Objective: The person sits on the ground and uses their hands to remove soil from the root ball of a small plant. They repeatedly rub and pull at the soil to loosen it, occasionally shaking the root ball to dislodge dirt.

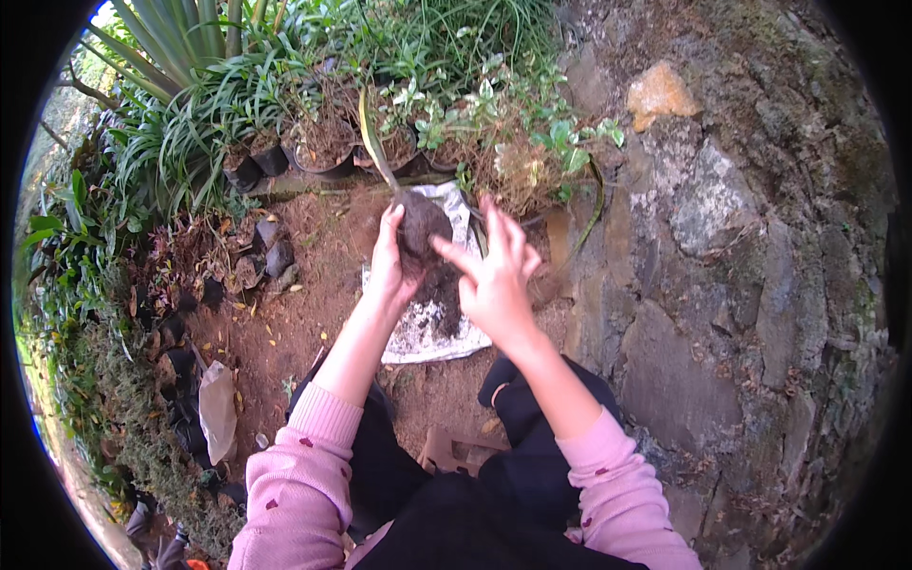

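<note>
My left hand [388, 258] grips a dark clump of soil [421, 226] around the root of a small plant, whose long green leaf [369, 133] sticks up and away from me. Beside the clump on the right, my right hand [494, 271] has its fingers spread, and the fingertips touch or nearly touch the soil. Both hands hover above a white sack [427, 328] lying flat on the reddish ground with a heap of dark soil on it. Pink sleeves cover my forearms.
Several black pots [328, 157] with plants stand in a row beyond the sack. Empty black planting bags [271, 252] lie scattered at the left, with a pale plastic bag [218, 408] nearer me. A rough stone wall [722, 285] fills the right side.
</note>
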`<state>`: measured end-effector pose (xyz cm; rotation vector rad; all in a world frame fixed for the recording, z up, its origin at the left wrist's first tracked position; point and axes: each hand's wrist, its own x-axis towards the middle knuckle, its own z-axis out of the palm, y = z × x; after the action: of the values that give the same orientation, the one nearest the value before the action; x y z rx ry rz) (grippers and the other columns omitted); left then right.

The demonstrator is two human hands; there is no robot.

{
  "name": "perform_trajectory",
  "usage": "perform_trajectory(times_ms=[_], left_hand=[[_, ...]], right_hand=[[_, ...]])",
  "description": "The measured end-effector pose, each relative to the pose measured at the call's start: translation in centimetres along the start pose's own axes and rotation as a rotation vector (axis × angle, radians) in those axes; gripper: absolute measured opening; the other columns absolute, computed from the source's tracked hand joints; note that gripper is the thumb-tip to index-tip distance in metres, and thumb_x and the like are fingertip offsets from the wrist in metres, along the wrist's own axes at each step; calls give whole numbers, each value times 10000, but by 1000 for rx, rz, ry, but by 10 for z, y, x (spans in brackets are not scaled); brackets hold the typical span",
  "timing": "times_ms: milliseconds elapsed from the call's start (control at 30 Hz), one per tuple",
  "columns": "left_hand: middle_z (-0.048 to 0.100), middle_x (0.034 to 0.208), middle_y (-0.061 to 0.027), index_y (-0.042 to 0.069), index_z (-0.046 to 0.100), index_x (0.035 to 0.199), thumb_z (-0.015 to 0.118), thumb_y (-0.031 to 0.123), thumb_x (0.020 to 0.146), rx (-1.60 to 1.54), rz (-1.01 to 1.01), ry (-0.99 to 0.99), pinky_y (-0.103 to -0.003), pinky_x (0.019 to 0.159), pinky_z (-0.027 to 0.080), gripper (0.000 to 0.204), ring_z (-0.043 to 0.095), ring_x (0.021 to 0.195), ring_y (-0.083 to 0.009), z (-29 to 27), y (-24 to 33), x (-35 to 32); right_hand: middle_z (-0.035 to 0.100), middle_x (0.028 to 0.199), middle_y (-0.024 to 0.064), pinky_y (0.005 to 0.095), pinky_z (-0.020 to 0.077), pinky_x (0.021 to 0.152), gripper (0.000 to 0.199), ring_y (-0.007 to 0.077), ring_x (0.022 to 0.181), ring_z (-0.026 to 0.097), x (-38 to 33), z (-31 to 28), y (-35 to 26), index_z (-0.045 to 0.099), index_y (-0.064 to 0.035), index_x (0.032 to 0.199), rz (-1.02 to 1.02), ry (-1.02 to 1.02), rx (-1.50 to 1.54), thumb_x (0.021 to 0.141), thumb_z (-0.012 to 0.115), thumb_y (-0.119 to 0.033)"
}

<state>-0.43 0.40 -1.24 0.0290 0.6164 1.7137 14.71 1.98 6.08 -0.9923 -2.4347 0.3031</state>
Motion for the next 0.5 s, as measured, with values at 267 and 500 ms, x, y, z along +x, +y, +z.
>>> perform_trajectory(times_ms=[267, 500], left_hand=[[617, 1078, -40, 160, 515, 1161, 488, 415, 884, 58, 36, 100, -424, 795, 507, 377, 616, 984, -206, 18, 25, -11], [624, 1032, -42, 156, 527, 1125, 521, 366, 867, -12, 66, 113, -446, 778, 505, 333, 617, 960, -218, 15, 40, -11]], right_hand=[[507, 1259, 142, 467, 355, 974, 510, 302, 1161, 495, 16, 31, 73, 521, -128, 1249, 243, -75, 123, 748, 548, -33], [570, 1204, 96, 492, 378, 964, 496, 274, 1142, 519, -41, 131, 143, 559, -156, 1222, 383, -700, -198, 742, 678, -187]])
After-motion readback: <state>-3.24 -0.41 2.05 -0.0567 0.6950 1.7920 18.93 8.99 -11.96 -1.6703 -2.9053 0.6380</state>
